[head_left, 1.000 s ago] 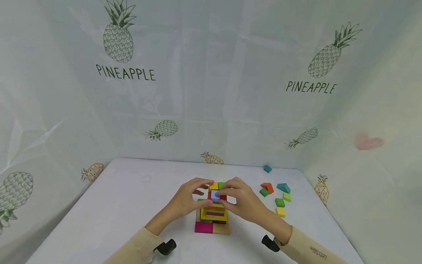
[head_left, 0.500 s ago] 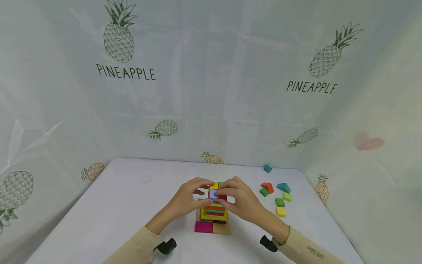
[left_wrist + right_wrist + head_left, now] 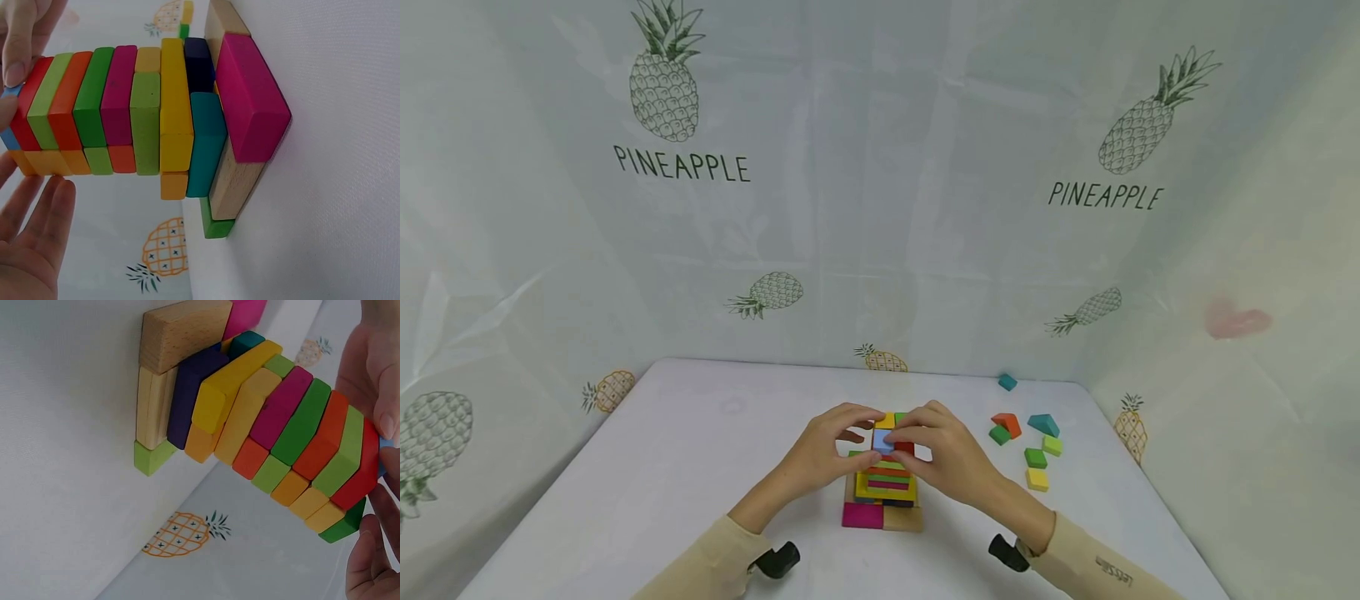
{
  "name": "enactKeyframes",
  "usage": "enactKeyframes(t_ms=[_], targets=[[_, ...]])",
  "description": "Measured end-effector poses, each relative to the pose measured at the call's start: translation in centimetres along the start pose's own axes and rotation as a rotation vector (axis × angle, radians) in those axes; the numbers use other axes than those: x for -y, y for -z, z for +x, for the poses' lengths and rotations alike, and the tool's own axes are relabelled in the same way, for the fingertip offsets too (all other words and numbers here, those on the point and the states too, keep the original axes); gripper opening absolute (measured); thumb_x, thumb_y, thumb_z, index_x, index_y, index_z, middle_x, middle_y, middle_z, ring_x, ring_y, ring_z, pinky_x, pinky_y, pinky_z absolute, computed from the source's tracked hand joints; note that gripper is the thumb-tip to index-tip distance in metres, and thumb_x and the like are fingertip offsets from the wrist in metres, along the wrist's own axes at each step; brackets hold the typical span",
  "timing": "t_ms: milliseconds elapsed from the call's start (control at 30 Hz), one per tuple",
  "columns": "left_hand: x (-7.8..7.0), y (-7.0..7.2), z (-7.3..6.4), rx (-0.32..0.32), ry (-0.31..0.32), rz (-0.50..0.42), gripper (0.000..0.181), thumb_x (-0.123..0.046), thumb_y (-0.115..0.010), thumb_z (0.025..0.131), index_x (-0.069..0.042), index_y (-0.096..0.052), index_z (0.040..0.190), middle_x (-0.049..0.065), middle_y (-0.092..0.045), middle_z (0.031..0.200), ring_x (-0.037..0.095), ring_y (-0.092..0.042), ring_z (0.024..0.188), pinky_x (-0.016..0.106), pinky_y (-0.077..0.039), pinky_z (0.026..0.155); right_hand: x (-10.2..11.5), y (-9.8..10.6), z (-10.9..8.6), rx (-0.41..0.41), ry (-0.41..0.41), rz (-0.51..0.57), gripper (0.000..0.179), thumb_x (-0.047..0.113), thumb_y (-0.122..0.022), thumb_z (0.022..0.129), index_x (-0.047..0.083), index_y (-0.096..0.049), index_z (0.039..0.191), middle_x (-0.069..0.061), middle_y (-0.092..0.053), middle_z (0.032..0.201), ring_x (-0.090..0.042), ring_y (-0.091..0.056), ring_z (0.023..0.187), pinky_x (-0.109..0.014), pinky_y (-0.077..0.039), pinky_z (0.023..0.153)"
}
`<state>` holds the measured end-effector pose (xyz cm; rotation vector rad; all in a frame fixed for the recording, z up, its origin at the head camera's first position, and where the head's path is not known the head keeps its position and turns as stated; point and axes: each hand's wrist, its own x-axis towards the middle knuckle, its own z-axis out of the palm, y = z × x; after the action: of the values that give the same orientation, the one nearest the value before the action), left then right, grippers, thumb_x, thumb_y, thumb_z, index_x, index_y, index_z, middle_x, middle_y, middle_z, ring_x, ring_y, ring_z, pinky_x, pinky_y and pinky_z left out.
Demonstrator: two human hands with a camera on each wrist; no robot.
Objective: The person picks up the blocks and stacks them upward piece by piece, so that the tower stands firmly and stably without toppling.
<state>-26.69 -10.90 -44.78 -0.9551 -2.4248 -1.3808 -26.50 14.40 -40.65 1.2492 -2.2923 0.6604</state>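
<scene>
A tall stack of coloured wooden blocks stands on the table, built in a front and a back row. On its top lies a small light blue block beside a red one, with a yellow block behind. My right hand pinches the blue block from the right, a finger over its upper side and the thumb low at the front. From the left, my left hand holds the stack's top, thumb against the blue block and forefinger at the yellow one. Its other fingers extend beside the stack.
Loose blocks lie at the right of the white table: an orange arch, a teal triangle, a yellow block and several others. A pineapple-printed curtain hangs around the table's back and sides. Black wrist cameras sit below both sleeves.
The blue block has shifted slightly to the left on top of the stack, and the right hand has moved a little left with it. The left hand has stayed nearly still.
</scene>
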Motion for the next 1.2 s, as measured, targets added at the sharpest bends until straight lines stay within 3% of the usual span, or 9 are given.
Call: enactKeyframes(t_ms=[267, 433, 600, 767, 1000, 1200], targets=[[0.0, 0.0, 0.0, 0.001, 0.0, 0.008, 0.055, -0.037, -0.081, 0.096, -0.022, -0.063, 0.145, -0.005, -0.065, 0.137, 0.016, -0.068, 0.118, 0.031, -0.061, 0.096, -0.3, 0.0, -0.1, -0.02, -0.01, 0.016, 0.025, 0.018, -0.091, 0.087, 0.017, -0.083, 0.111, 0.005, -0.071, 0.111, -0.011, -0.058, 0.106, -0.021, -0.059, 0.082], [-0.1, 0.0, 0.0, 0.002, 0.012, 0.012, 0.055, -0.037, -0.081, 0.096, -0.023, -0.063, 0.145, -0.005, -0.065, 0.138, 0.016, -0.068, 0.12, 0.032, -0.06, 0.096, -0.9, 0.6, -0.3, -0.056, -0.068, 0.042, 0.041, 0.016, -0.093, 0.084, 0.013, -0.078, 0.122, -0.001, -0.068, 0.126, -0.018, -0.059, 0.116, -0.029, -0.062, 0.082], [-0.1, -0.1, -0.1, -0.006, 0.031, 0.01, 0.055, -0.034, -0.083, 0.095, -0.023, -0.063, 0.145, -0.005, -0.064, 0.139, 0.015, -0.067, 0.121, 0.036, -0.061, 0.097, -1.2, 0.9, -0.4, 0.042, -0.179, 0.09, 0.057, 0.024, -0.092, 0.086, 0.013, -0.069, 0.137, -0.004, -0.062, 0.143, -0.022, -0.061, 0.125, -0.033, -0.064, 0.085], [-0.1, -0.1, -0.1, -0.01, 0.037, 0.006, 0.055, -0.035, -0.083, 0.094, -0.024, -0.063, 0.145, -0.006, -0.064, 0.139, 0.016, -0.067, 0.122, 0.037, -0.061, 0.098, -1.2, 0.8, -0.6, 0.112, -0.23, 0.147, 0.056, 0.028, -0.088, 0.09, 0.014, -0.067, 0.14, -0.001, -0.065, 0.139, -0.017, -0.065, 0.119, -0.031, -0.063, 0.09], [0.0, -0.2, 0.0, -0.015, 0.031, -0.002, 0.055, -0.035, -0.082, 0.095, -0.024, -0.063, 0.145, -0.005, -0.064, 0.138, 0.017, -0.068, 0.12, 0.042, -0.061, 0.098, -1.0, 0.5, -0.6, 0.103, -0.26, 0.173, 0.052, 0.026, -0.088, 0.09, 0.012, -0.069, 0.137, -0.001, -0.066, 0.135, -0.016, -0.069, 0.11, -0.038, -0.063, 0.093], [0.0, -0.2, 0.1, -0.015, 0.029, -0.001, 0.055, -0.033, -0.083, 0.094, -0.024, -0.063, 0.145, -0.005, -0.064, 0.139, 0.015, -0.067, 0.12, 0.043, -0.061, 0.098, -0.8, 0.4, -0.6, 0.1, -0.289, 0.17, 0.051, 0.025, -0.089, 0.09, 0.012, -0.071, 0.135, -0.001, -0.066, 0.132, -0.016, -0.07, 0.107, -0.034, -0.063, 0.092]])
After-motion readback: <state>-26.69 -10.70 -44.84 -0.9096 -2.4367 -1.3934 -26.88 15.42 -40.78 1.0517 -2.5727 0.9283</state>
